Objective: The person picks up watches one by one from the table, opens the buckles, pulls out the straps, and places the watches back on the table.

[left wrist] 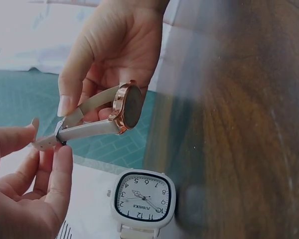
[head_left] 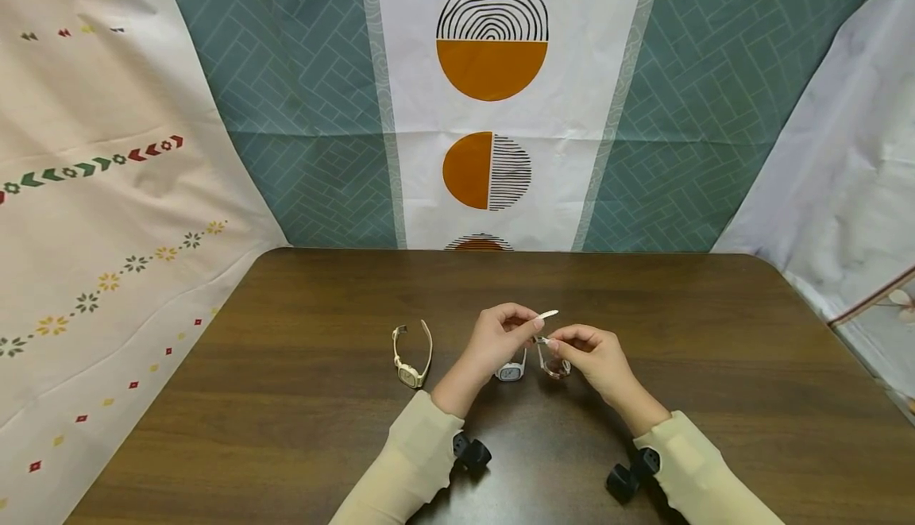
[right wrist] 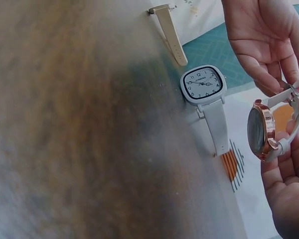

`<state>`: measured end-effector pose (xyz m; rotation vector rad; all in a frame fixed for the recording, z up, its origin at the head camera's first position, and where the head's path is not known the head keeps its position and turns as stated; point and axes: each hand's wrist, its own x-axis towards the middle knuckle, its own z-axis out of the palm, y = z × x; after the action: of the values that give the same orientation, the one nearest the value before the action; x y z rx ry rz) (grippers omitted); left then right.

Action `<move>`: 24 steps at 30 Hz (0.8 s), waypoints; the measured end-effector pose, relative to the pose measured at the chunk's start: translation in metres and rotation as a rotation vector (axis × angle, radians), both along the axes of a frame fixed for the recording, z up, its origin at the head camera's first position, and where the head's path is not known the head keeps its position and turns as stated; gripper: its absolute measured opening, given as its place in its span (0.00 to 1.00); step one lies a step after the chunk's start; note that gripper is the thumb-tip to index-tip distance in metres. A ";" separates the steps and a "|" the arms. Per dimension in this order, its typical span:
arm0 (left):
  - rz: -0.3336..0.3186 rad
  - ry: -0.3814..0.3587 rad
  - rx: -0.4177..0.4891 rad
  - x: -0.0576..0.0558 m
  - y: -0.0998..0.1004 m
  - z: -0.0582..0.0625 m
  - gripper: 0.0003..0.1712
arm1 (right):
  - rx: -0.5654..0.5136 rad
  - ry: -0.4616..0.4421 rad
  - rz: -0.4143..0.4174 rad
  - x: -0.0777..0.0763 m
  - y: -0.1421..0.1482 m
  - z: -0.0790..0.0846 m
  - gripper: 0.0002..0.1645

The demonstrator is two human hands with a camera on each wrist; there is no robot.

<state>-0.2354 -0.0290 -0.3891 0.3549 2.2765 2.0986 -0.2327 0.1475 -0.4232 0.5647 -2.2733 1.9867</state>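
Note:
Both hands hold a rose-gold wristwatch (head_left: 556,369) with a whitish strap up off the table. My left hand (head_left: 500,340) pinches the strap's free end, whose tip sticks out past the thumb. At the buckle (left wrist: 61,132), my right hand (head_left: 592,356) pinches the strap with thumb and fingers. The strap forms a loop through the buckle in the left wrist view, with the round case (right wrist: 259,130) hanging from it. Beneath the left hand lies a white square-cased watch (head_left: 510,372), partly hidden in the head view. To the left lies a cream watch (head_left: 411,374), its strap spread apart.
The brown wooden table (head_left: 286,430) extends around the hands, with a patterned curtain (head_left: 307,96) behind it. Cloth hangs at both sides. Black wrist cameras (head_left: 472,453) sit on the cream sleeves (head_left: 415,461).

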 end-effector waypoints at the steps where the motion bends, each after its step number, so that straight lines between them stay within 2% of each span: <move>1: -0.001 -0.007 0.005 0.000 0.000 0.000 0.10 | -0.004 -0.003 0.002 0.000 0.000 0.000 0.08; 6: 0.004 -0.028 0.049 0.000 0.001 0.000 0.10 | -0.038 -0.003 0.023 -0.001 0.000 0.000 0.09; 13: 0.013 -0.075 0.097 0.000 0.002 0.002 0.10 | -0.099 0.010 0.105 -0.001 0.002 -0.001 0.10; 18: 0.015 -0.108 0.143 0.000 0.002 0.002 0.10 | -0.061 -0.008 0.121 -0.001 0.003 -0.001 0.12; 24: -0.003 -0.126 0.173 0.000 0.003 0.001 0.10 | -0.023 -0.018 0.096 -0.001 0.003 -0.001 0.13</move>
<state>-0.2356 -0.0258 -0.3881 0.2224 2.0329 2.2532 -0.2337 0.1509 -0.4242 0.6690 -2.2717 2.0658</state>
